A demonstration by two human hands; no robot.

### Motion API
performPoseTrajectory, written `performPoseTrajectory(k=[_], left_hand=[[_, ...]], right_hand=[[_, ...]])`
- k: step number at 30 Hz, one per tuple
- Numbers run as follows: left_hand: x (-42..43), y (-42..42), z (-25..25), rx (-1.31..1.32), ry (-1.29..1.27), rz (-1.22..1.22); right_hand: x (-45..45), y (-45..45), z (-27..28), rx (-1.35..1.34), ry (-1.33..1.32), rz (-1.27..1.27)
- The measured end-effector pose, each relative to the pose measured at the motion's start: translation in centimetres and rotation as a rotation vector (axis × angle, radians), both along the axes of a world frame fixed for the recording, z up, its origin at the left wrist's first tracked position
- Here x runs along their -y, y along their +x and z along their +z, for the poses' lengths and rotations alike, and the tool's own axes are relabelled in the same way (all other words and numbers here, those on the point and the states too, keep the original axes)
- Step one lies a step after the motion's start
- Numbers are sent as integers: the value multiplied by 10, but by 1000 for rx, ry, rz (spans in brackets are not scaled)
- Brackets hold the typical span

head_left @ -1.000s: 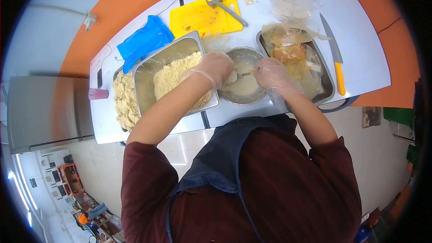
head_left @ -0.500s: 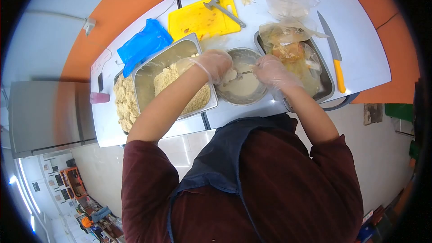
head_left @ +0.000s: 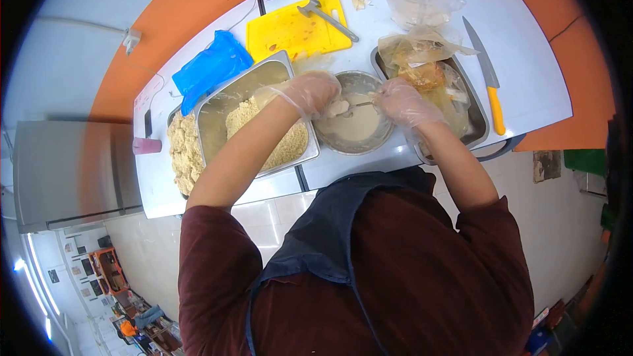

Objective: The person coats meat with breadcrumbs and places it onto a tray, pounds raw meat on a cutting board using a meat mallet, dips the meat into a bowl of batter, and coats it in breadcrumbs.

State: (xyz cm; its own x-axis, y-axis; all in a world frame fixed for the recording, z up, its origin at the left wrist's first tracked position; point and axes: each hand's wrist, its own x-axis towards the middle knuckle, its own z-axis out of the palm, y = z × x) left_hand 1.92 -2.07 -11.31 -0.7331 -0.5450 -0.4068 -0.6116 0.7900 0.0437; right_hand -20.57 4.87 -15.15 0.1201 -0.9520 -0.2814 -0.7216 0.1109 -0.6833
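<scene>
Both hands wear clear plastic gloves above a round metal bowl (head_left: 357, 148) of pale, milky batter (head_left: 361, 126). At the bowl's left rim my left hand (head_left: 315, 95) is closed on a batter-coated piece (head_left: 339, 107). Over the right rim, my right hand (head_left: 405, 103) pinches a thin metal utensil (head_left: 364, 103) that reaches across the batter toward the piece; its kind is hard to make out. Partly under my left forearm stands a deep steel pan (head_left: 210, 133) holding yellowish crumbs (head_left: 285, 149).
Coated pieces (head_left: 184, 155) lie in a tray at far left. A yellow cutting board (head_left: 290, 31) carries a metal mallet (head_left: 333, 21). Right of the bowl, a dark tray (head_left: 476, 133) holds plastic-bagged food (head_left: 428, 76). A yellow-handled knife (head_left: 488, 69) and a blue bag (head_left: 214, 62) lie nearby.
The coated piece has moved slightly left, close to the left fingers. My right hand has shifted slightly right with the utensil.
</scene>
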Motion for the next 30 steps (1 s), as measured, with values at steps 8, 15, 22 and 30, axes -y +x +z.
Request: performPoseTrajectory(k=[8,15,22,30], left_hand=[[-5,-12,26,69,120,57],[1,-5,8,64,12,-39],[-1,-5,9,-38,70,51],[-5,-8,42,38,250,339]], right_hand=[[4,-6,-6,14,67,-29],[1,-4,4,55,92,-47],[0,-4,4,36,82,-3],[-6,-4,16,-133,-14,21]])
